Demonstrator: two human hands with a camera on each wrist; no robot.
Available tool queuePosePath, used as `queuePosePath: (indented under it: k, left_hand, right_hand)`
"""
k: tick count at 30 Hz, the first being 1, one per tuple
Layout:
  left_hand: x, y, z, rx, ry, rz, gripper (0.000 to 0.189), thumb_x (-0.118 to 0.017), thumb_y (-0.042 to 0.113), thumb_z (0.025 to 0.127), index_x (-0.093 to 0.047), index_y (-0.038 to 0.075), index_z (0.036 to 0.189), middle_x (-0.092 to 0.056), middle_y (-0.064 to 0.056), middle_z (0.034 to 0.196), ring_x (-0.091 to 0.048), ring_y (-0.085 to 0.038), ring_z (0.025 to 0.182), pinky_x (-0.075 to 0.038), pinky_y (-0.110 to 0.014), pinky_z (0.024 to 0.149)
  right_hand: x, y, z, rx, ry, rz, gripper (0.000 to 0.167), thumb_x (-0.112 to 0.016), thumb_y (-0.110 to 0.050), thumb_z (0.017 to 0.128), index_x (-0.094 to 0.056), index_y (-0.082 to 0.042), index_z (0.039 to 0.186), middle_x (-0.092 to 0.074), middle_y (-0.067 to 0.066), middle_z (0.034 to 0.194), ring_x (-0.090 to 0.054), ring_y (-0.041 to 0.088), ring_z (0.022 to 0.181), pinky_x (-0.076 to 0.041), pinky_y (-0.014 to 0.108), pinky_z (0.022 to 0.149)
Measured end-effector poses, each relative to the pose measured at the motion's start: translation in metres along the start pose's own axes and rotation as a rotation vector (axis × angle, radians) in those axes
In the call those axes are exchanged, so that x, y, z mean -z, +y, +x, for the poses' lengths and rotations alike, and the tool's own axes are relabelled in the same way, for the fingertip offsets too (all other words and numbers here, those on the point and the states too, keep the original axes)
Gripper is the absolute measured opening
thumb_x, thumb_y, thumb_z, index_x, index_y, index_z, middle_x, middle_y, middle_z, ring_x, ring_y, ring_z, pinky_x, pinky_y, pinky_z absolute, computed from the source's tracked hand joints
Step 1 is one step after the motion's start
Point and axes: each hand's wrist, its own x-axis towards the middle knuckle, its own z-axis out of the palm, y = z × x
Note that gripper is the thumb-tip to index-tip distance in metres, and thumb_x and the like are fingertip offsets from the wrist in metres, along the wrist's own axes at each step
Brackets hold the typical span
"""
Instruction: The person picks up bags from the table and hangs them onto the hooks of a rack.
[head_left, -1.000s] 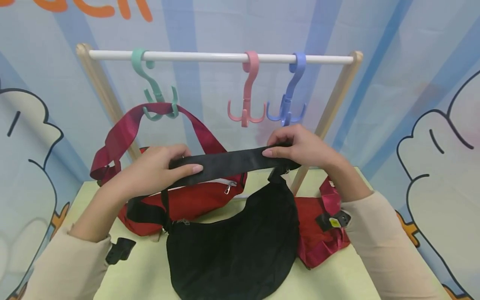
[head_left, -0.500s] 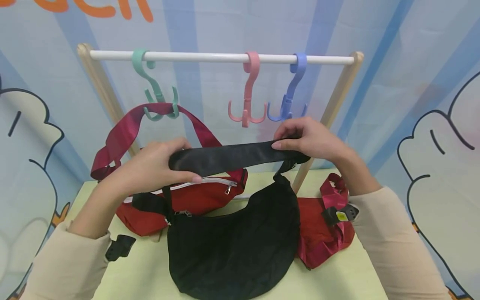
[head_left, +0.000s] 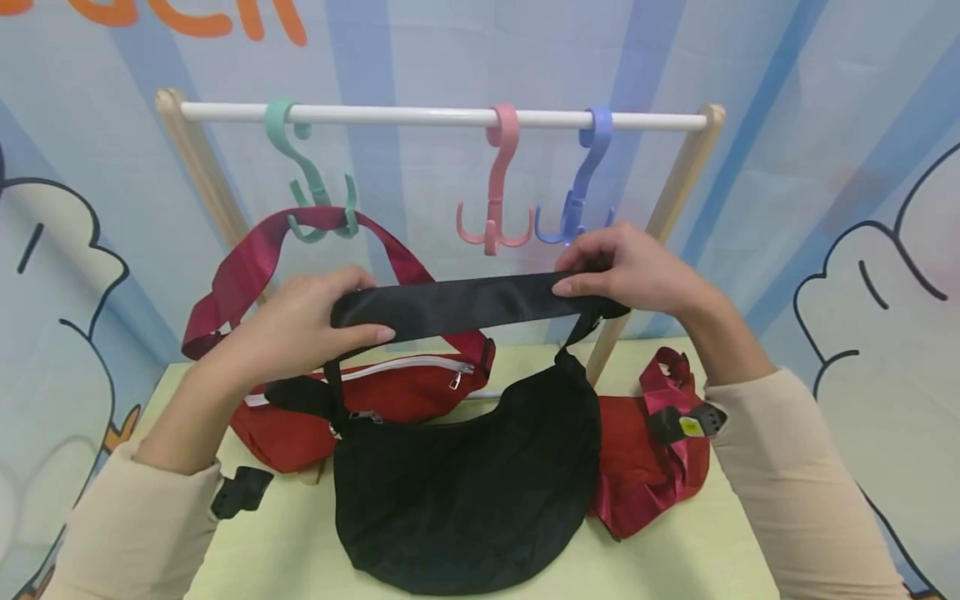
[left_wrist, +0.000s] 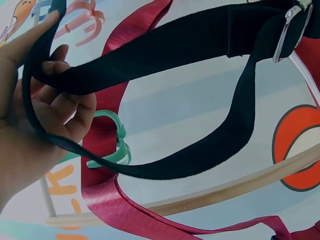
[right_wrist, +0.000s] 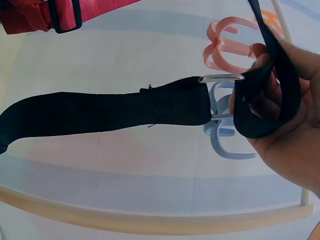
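Two-handed, gripping the black strap (head_left: 465,305) of a shoulder bag (head_left: 468,496) with left hand (head_left: 315,323) and right hand (head_left: 636,271), likely for balance, between the desk (head_left: 273,550) edges.

Matt cloth black bag (head_left: 465,508), smooth plastic hooks (head_left: 496,179), glossy metal buckle (right_wrist: 220,78), wooden post (head_left: 207,171)
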Motion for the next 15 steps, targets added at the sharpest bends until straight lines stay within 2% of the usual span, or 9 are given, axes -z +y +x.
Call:
queuePosePath:
  k: [4,9,15]
  left_hand:
    - [0.001,0.003,0.002,-0.010,0.040,0.011,0.029,-0.067,0.023,0.083,-0.056,0.006,0.103,-0.059,-0.005,0.080,-0.054,-0.020,0.069,-0.046,-0.035,0.065]
    - [0.001,0.006,0.003,-0.022,0.087,0.018,0.019,-0.064,0.019,0.086,-0.055,0.005,0.096,-0.055,-0.004,0.071,-0.049,-0.019,0.061,-0.041,-0.033,0.060]
    - [-0.001,0.007,0.005,-0.018,0.107,0.030,0.017,-0.062,0.019,0.087,-0.057,0.005,0.096,-0.057,-0.005,0.074,-0.049,-0.020,0.064,-0.041,-0.034,0.060]
  right_hand:
    - [0.001,-0.005,0.002,0.024,0.036,-0.011,0.012,-0.067,-0.013,0.083,-0.067,-0.002,0.089,-0.062,0.006,0.073,-0.052,0.018,0.065,-0.042,0.026,0.060]
    - [0.000,-0.009,0.004,-0.004,0.089,-0.023,0.008,-0.065,-0.012,0.085,-0.067,-0.004,0.084,-0.059,0.006,0.069,-0.049,0.019,0.063,-0.040,0.028,0.057]
    - [0.001,-0.011,0.004,-0.015,0.087,-0.025,0.008,-0.064,-0.011,0.085,-0.067,-0.004,0.087,-0.060,0.006,0.072,-0.050,0.020,0.065,-0.042,0.028,0.059]
